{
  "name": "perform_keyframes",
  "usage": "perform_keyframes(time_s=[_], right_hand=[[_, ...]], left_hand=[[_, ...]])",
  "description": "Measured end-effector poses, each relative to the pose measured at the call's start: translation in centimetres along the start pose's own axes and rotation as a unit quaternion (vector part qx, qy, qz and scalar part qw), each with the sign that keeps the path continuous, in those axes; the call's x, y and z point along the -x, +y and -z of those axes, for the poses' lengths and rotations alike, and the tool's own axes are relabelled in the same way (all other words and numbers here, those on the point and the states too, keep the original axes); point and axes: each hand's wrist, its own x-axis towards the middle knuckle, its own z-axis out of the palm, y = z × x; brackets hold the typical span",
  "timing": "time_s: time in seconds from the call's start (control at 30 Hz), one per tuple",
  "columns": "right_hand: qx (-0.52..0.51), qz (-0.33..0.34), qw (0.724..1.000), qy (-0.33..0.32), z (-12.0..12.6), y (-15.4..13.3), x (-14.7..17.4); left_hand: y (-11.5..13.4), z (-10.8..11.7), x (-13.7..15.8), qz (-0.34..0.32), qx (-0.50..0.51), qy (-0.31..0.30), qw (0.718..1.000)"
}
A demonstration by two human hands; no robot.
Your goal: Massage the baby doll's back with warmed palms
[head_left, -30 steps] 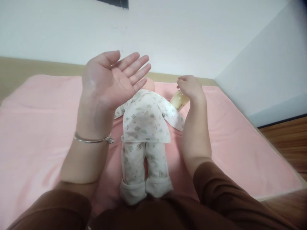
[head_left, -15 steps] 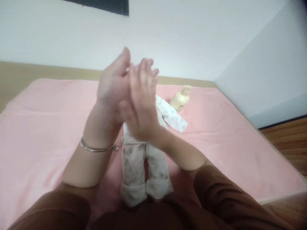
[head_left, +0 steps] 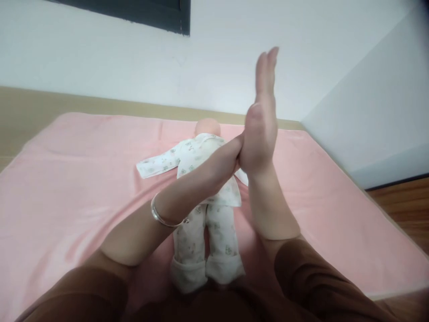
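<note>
On a pink blanket (head_left: 321,201) a doll (head_left: 198,151) is laid, dressed in a white shirt and trousers (head_left: 219,230) dotted with small greenish prints, the cuffs broadly folded. The right hand (head_left: 262,127) is held open, fingers straight; against it the left hand (head_left: 231,156) is pressed, its fingers hidden.
</note>
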Motion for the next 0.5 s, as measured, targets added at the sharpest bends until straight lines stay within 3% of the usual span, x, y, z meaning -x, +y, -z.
perform_keyframes(time_s=[0.07,0.1,0.17,0.23,0.3,0.4,0.5], right_hand=[[0.015,-0.062,0.998,0.001,-0.4,0.8,-0.3],[0.030,-0.086,0.996,-0.003,-0.7,0.5,-0.1],[0.060,-0.103,0.993,-0.005,-1.9,-0.9,1.0],[0.077,-0.043,0.996,-0.026,-3.6,-3.0,2.8],[0.079,0.031,0.991,-0.105,-5.7,-4.6,4.8],[0.047,0.083,0.975,-0.203,-9.1,-5.1,6.7],[-0.072,0.040,0.984,-0.160,-11.6,-3.3,6.3]], left_hand=[[0.1,0.4,0.0,0.000,0.159,-0.094,0.983],[0.3,0.9,-0.1,0.006,0.194,-0.110,0.975],[0.7,2.3,-0.4,0.023,0.177,-0.063,0.982],[0.9,4.1,-0.9,0.046,0.163,0.007,0.986],[0.5,6.1,-1.5,0.077,0.190,0.052,0.977],[-1.5,8.8,-2.8,0.105,0.228,0.071,0.965],[-4.5,9.1,-4.6,0.103,0.272,0.094,0.952]])
